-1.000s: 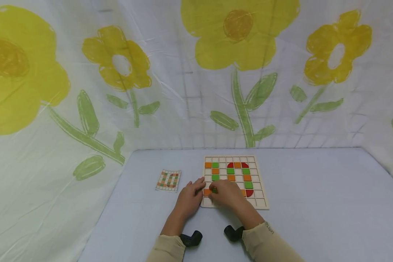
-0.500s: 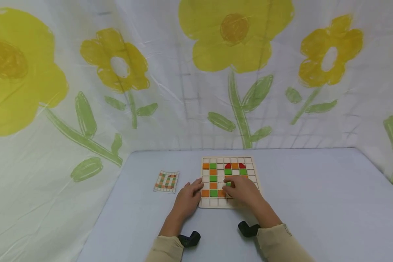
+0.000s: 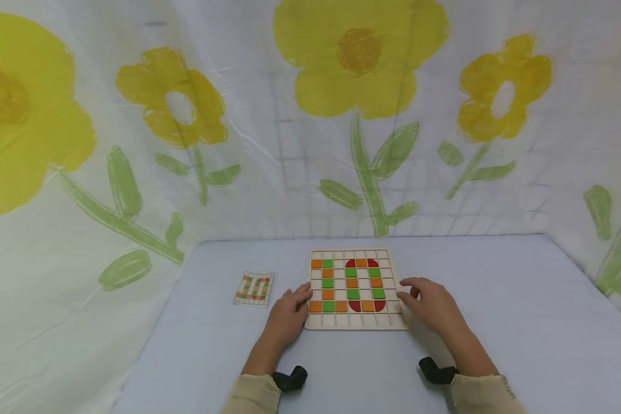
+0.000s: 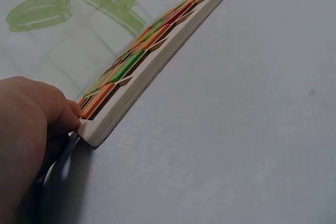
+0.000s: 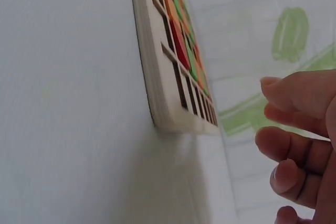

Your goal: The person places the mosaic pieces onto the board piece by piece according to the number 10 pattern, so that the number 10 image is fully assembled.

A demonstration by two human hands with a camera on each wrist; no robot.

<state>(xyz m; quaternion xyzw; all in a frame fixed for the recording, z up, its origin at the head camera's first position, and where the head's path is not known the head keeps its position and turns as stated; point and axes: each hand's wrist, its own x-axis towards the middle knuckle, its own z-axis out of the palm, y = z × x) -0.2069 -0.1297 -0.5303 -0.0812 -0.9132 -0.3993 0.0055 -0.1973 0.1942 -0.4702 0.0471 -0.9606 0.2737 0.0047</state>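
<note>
A square wooden grid board lies on the table with orange, green and red tiles set in its cells. The tiles form a shape like the number 10, with red rounded pieces at the corners of the zero. My left hand rests against the board's left edge, fingertips at its rim; the left wrist view has them at the near corner. Just off the board's right edge is my right hand, fingers loosely bent, thumb and index finger apart. Nothing shows between those fingers in the right wrist view.
A small printed card with a matching coloured grid pattern lies left of the board. The table has a pale cover. Behind it hangs a white curtain printed with yellow flowers. A black wrist device sits at each sleeve.
My right hand has moved right, from over the board's lower left tiles, across the zero, to beyond the right edge, uncovering the tiles. My left hand stays at the left edge.
</note>
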